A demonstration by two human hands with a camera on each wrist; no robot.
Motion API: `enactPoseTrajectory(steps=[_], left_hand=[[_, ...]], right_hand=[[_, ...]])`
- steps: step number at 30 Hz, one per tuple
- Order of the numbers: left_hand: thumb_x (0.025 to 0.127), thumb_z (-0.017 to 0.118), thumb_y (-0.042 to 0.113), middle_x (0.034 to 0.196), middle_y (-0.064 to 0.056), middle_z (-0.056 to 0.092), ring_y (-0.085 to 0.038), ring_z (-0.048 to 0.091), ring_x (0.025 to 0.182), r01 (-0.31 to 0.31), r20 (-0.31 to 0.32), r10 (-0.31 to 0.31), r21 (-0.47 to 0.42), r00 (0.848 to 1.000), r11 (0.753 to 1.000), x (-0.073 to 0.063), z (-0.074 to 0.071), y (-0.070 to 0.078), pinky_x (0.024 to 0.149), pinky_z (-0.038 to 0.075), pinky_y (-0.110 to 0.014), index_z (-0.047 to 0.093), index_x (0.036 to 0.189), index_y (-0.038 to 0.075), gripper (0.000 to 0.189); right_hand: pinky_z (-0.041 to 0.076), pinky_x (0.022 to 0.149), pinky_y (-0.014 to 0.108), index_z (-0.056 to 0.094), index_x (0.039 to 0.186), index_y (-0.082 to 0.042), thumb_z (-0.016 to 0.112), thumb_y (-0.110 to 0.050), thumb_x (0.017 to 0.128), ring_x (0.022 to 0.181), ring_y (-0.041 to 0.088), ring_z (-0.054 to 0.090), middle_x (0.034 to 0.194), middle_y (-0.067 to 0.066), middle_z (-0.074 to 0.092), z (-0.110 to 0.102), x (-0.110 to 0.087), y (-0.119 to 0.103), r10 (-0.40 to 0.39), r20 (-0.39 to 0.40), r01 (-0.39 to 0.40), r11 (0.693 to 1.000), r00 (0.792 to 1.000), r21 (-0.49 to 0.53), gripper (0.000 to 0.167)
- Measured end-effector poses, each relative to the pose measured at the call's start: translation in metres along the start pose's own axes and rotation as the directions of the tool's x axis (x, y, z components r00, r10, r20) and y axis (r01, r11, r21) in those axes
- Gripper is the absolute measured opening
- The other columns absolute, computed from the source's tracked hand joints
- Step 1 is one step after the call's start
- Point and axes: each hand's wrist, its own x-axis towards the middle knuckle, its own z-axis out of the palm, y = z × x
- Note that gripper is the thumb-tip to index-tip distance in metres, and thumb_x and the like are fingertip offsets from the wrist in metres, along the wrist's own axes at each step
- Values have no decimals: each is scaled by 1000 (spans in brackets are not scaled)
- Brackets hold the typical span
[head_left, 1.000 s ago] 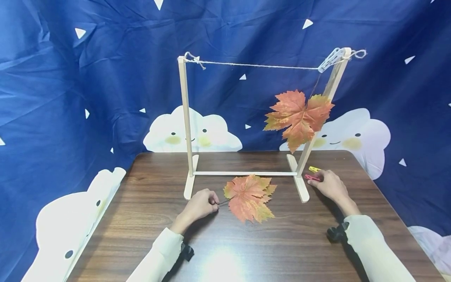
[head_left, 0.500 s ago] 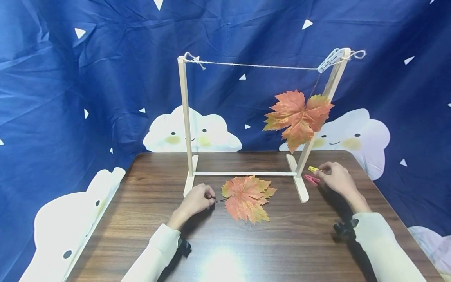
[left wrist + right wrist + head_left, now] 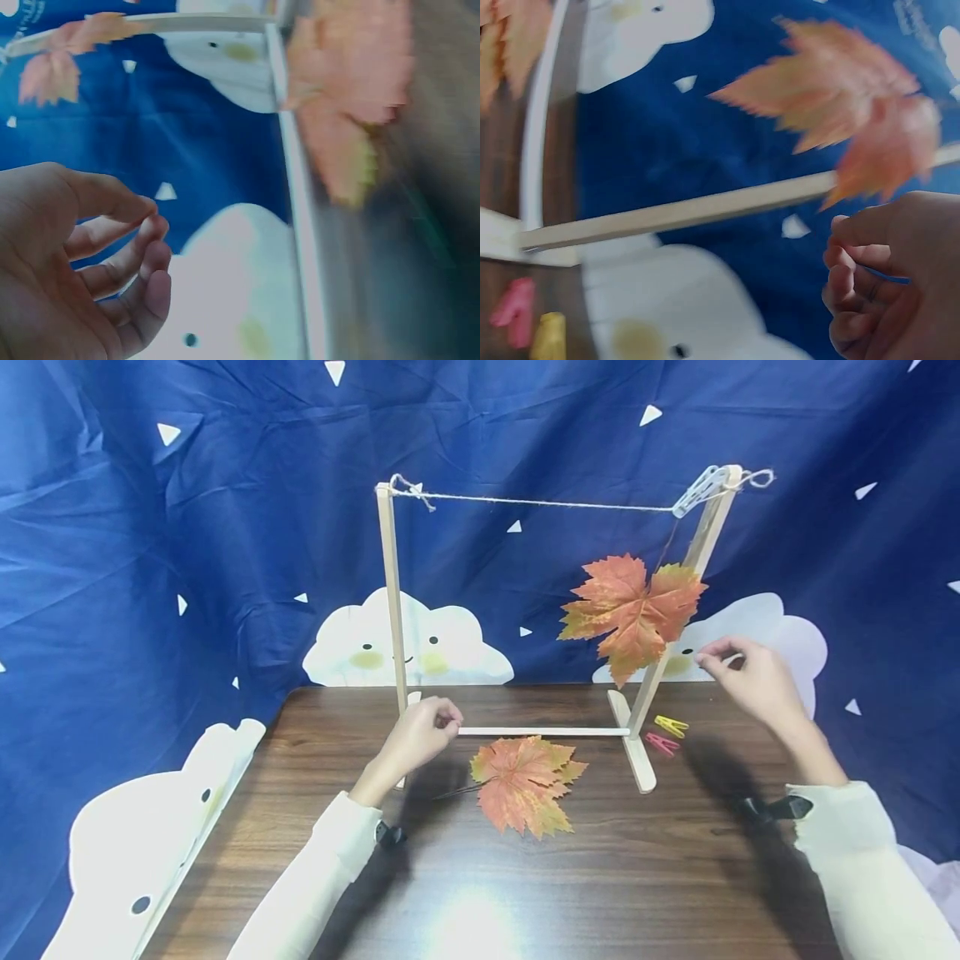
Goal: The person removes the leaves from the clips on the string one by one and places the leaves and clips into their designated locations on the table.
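Note:
My left hand is raised over the table by the rack's left post, fingers loosely curled. Nothing shows between its fingertips in the left wrist view. Just below and to its right, orange artificial maple leaves lie overlapped on the table, dark stems pointing left. My right hand hangs in the air right of the rack, its fingers bent and holding nothing. Left of it, another maple leaf hangs by its stem from a pale blue clothespin on the string.
A wooden rack stands at the back of the brown table, a low crossbar joining its feet. Beside its right foot lie a yellow clothespin and a pink clothespin. Behind hangs a blue curtain with clouds.
My left hand has let go of the leaf stem and risen. My right hand has left the pink and yellow clothespins and moved up and to the right.

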Motion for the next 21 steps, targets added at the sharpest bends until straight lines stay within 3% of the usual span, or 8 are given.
enactPoseTrajectory(steps=[3, 6, 10, 13, 17, 21], left_hand=[[97, 69, 9, 94, -4, 77, -18, 68, 85, -21, -14, 20, -39, 1000, 999, 12, -13, 15, 83, 57, -37, 76, 102, 8, 9], [97, 69, 8, 91, -6, 78, -20, 68, 85, -53, -42, 49, -96, 998, 994, 25, -25, 32, 83, 56, -34, 76, 103, 5, 9], [96, 71, 6, 87, -8, 77, -22, 68, 83, -130, -104, 116, -146, 988, 981, 40, -38, 57, 78, 53, -29, 76, 101, 4, 7], [97, 71, 9, 86, -6, 76, -20, 68, 82, -174, -134, 153, -163, 979, 971, 51, -44, 76, 75, 51, -27, 76, 100, 7, 6], [100, 71, 13, 88, -5, 75, -17, 67, 82, -195, -126, 171, -212, 977, 958, 65, -51, 100, 74, 50, -26, 76, 101, 9, 7], [101, 70, 15, 91, -4, 75, -17, 66, 80, -200, -116, 176, -248, 978, 948, 79, -55, 124, 73, 51, -26, 76, 102, 10, 7]], right_hand=[[38, 54, 14, 74, 105, -2, 73, -21, 100, 59, -10, 50, 72, -33, 55, -17, 6, -23, -1, -37, 1, 1000, 999, 13, 20], [38, 52, 14, 74, 105, -3, 73, -25, 101, 55, -12, 50, 70, -38, 51, -31, 10, -45, -10, -66, 11, 1000, 998, 11, 22], [38, 52, 14, 77, 106, -6, 74, -29, 100, 54, -12, 51, 71, -42, 52, -46, 17, -70, -22, -96, 24, 1000, 995, 20, 23], [38, 49, 15, 76, 105, -7, 75, -28, 99, 51, -8, 52, 66, -37, 56, -56, 24, -85, -34, -112, 40, 998, 993, 53, 22], [38, 48, 16, 76, 101, -12, 76, -28, 98, 50, -6, 51, 62, -32, 57, -69, 36, -101, -51, -127, 59, 996, 991, 63, 17], [37, 52, 15, 75, 97, -24, 75, -30, 97, 53, -8, 51, 64, -36, 58, -81, 49, -117, -56, -134, 64, 997, 989, 53, 6]])
